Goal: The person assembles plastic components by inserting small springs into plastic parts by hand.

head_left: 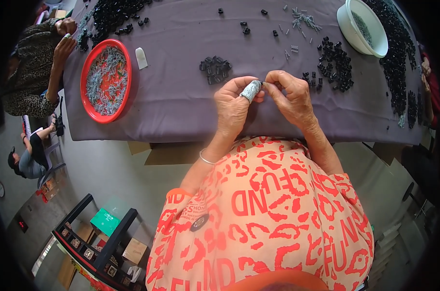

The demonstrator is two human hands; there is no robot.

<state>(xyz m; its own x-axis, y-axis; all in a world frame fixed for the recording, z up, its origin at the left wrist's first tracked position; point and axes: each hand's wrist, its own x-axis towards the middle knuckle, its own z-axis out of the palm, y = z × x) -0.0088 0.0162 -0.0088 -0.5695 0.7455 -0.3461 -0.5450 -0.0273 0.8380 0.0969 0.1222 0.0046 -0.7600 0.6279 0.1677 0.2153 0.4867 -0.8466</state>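
Observation:
My left hand [233, 104] and my right hand [295, 99] meet above the near part of the cloth-covered table. A pale, mottled wrap [251, 90] covers one digit of the left hand. Pinched between the fingertips of both hands is a tiny black part [262, 83], mostly hidden by them. Just beyond the left hand lies a small cluster of black plastic pieces [215, 69]. Past my right hand, a few black pieces [312, 80] and a larger group of the same kind [335, 65] are spread out. Small metal springs [305, 20] lie scattered farther off.
A red bowl [86, 99] of springs stands at left beside a white flat piece [141, 58]. At far right is a white basin [343, 24] next to a long black heap [397, 68]. Another black pile [108, 17] lies far left, near another person's hands [65, 43].

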